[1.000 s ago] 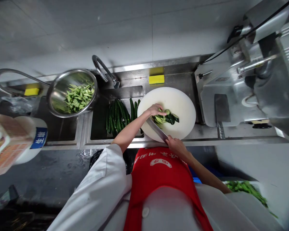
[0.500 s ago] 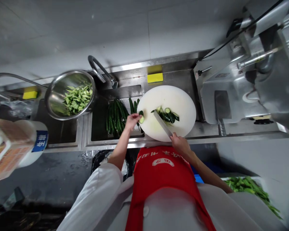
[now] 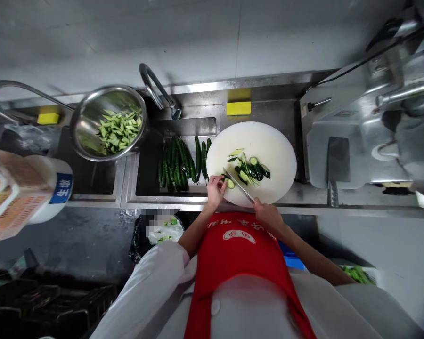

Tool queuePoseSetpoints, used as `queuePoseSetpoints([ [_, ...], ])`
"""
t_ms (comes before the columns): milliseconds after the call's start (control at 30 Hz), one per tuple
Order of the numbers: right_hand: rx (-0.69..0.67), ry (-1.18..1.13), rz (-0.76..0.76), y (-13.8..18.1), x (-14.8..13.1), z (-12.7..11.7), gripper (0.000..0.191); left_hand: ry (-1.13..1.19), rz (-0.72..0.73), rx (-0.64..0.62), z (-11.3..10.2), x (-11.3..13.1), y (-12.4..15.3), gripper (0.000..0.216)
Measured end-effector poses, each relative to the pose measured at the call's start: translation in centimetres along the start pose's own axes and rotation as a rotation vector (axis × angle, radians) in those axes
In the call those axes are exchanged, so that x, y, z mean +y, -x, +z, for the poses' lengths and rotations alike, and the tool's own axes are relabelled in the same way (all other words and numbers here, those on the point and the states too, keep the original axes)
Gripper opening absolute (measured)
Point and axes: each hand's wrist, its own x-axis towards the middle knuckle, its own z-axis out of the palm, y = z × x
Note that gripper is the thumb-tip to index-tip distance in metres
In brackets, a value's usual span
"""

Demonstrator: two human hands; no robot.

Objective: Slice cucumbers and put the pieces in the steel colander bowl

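Observation:
A white round cutting board point(image 3: 275, 146) lies over the right part of the sink edge. At its lower left rim, my left hand point(image 3: 216, 189) is closed on a short cucumber piece point(image 3: 229, 183) whose pale cut face shows. My right hand point(image 3: 268, 216) grips the handle of a kitchen knife point(image 3: 240, 185); the blade slants up-left, its tip close beside that piece. Just beyond the blade is a small heap of cut cucumber point(image 3: 253, 170), dark skins and pale faces mixed. Whole green cucumbers point(image 3: 176, 162) lie in the sink to the left.
A steel bowl point(image 3: 78, 147) of cucumber slices stands at the left, near a curved faucet point(image 3: 151, 80). A yellow sponge point(image 3: 238, 108) sits behind the board. To the right lies a cleaver point(image 3: 338, 160). A lined bin point(image 3: 137, 240) with scraps is below the counter.
My left hand has brought the cucumber piece from beyond the board's left edge onto the board, close to the knife. The view has shifted slightly, and more of the bin shows.

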Motion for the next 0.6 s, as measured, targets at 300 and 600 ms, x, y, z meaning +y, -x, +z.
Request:
queuePoseSetpoints([
  [300, -0.066, -0.047, 0.007, 1.9, -1.3, -1.7, 0.027, -0.265, 0.384, -0.23, -0.7, 0.3, -1.1, 0.027],
  [600, -0.095, -0.035, 0.021, 1.2, -2.1, -2.4, 0.027, -0.157, 0.362, -0.223, -0.7, -0.5, -0.9, 0.029],
])
